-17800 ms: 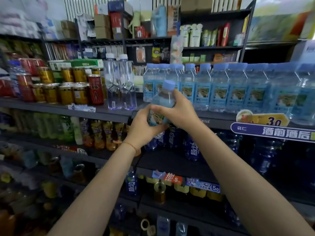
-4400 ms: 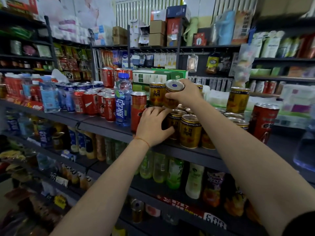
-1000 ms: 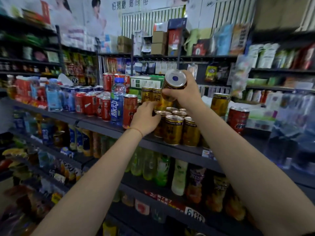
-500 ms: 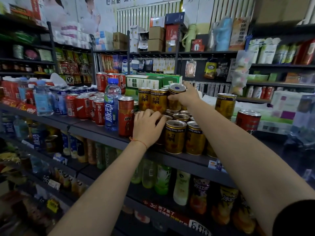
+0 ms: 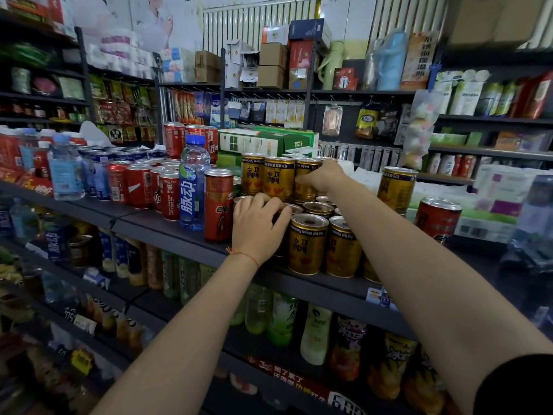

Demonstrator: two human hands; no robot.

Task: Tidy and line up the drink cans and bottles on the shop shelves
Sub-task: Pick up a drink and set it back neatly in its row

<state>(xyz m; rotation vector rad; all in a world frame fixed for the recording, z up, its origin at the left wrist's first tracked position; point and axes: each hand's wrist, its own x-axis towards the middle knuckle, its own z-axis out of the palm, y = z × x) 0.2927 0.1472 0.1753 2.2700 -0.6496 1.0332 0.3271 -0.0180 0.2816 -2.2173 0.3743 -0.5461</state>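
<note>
Currently right hand [image 5: 321, 176] curled round gold can [image 5: 304, 182] in upper tier of stack, seating it beside two matching cans. Left hand [image 5: 257, 224] resting on lower gold cans [image 5: 308, 244] at front left, fingers bent over rims, bracing; no clear grip on any single can. Stack on top shelf [image 5: 167, 232], tall red can [image 5: 218, 205] touching left. Step: stacking gold cans. Next: release gently, square labels forward, fetch stray gold can [image 5: 396, 188] at right.

— What am I wearing on this feed?
— On my left wrist [image 5: 241, 255] I see a thin red-orange string bracelet. My right arm shows a dark sleeve edge [image 5: 514, 384] at the near right corner; both forearms are bare.
</note>
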